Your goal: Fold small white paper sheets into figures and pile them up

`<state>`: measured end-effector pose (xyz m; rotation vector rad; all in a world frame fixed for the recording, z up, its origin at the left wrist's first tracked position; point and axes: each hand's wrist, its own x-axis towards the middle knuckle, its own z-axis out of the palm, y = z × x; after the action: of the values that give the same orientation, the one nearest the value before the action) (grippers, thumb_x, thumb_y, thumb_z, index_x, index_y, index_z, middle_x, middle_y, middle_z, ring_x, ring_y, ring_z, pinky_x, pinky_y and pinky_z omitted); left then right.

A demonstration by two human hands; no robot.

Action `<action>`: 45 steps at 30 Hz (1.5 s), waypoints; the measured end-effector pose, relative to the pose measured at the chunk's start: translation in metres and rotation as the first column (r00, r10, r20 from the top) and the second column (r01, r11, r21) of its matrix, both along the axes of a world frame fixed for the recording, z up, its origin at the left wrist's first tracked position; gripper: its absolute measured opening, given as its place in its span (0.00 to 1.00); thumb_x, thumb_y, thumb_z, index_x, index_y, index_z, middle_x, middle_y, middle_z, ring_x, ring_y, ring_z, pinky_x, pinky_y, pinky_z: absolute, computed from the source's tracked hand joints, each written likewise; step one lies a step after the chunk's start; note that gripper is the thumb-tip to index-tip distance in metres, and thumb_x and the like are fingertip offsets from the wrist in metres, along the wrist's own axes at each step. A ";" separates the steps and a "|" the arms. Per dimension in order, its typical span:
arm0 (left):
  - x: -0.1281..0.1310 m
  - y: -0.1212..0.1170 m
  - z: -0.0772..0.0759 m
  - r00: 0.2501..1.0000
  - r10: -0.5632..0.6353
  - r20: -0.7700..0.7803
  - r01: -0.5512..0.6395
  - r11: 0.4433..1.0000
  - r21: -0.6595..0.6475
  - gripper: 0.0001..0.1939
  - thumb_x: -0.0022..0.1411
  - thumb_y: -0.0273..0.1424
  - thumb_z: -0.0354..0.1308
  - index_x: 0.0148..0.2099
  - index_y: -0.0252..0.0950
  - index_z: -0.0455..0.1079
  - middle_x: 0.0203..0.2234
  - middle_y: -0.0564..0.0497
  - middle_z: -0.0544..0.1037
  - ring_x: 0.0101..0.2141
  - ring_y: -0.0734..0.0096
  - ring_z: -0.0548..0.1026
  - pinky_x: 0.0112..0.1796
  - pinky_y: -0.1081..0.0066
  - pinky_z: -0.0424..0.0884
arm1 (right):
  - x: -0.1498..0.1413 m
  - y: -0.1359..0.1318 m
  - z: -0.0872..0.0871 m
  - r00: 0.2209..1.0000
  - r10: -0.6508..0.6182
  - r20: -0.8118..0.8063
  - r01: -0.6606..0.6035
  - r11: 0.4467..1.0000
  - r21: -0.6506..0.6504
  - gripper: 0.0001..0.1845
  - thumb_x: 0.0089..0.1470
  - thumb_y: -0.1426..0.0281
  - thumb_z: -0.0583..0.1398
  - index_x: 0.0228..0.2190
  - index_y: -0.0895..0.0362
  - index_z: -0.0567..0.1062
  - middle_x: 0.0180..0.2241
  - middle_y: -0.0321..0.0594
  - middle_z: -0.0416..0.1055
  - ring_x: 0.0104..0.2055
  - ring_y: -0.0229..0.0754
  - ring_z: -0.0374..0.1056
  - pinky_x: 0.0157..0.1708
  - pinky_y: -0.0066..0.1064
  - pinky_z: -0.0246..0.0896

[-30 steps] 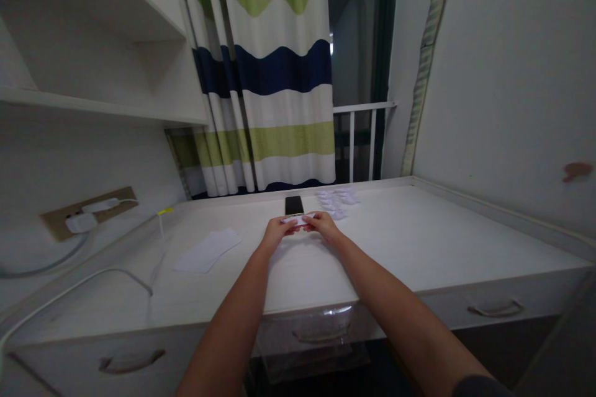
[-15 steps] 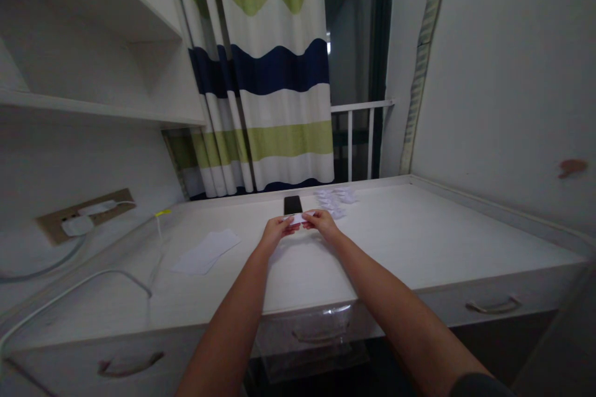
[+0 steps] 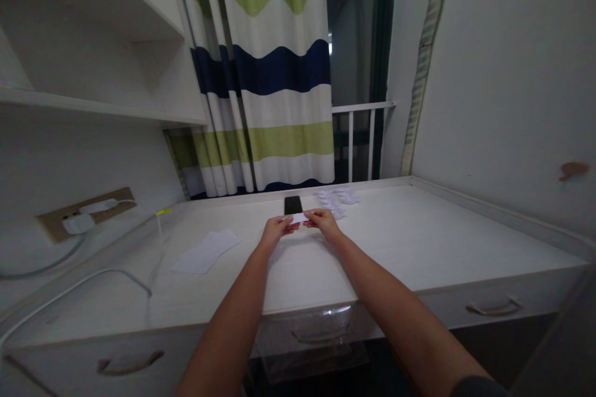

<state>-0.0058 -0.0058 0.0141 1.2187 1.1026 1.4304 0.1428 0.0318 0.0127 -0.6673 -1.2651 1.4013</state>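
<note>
- A small white paper slip (image 3: pixel 298 218) is held flat between both hands, over the far part of the desk; its height above the desktop cannot be told.
- The left hand (image 3: pixel 278 231) pinches the slip's left end, its fingers (image 3: pixel 289 224) closed narrowly on the paper.
- The right hand (image 3: pixel 323 223) pinches the right end in the same narrow grip, its fingers (image 3: pixel 311 215) on the paper.
- A black smartphone (image 3: pixel 293 205) lies just beyond the slip, directly in front of the hands.
- A loose scatter of small white paper pieces (image 3: pixel 336 197) lies just right of the phone, near the right hand.
- A white paper sheet (image 3: pixel 205 251) lies on the white desk (image 3: pixel 419 229), left of the hands and well apart from them.
- A white cable (image 3: pixel 74 285) runs along the desk's left side, with a yellow tag (image 3: pixel 162 212) beyond it.
- A white plug (image 3: pixel 78 224) sits in a wall-mounted socket panel (image 3: pixel 86 214) at the left.
- A clear plastic sheet (image 3: pixel 311 338) hangs over the drawer front below the forearms.
- A striped curtain (image 3: pixel 284 68) and a white railing (image 3: pixel 358 108) stand behind the desk.
</note>
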 end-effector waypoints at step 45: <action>0.001 -0.006 0.003 0.999 -0.024 -0.027 0.025 0.999 0.038 0.18 0.45 0.41 0.58 0.32 0.31 0.69 0.27 0.46 0.75 0.29 0.67 0.74 0.27 0.72 0.68 | -0.003 0.001 -0.005 0.995 0.077 0.068 -0.077 0.997 0.002 0.11 0.31 0.69 0.66 0.19 0.60 0.70 0.18 0.35 0.70 0.21 0.33 0.66 0.24 0.25 0.61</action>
<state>-0.0049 -0.0115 0.0170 1.2780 1.0791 1.4264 0.1393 0.0333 0.0082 -0.6737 -1.3595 1.4484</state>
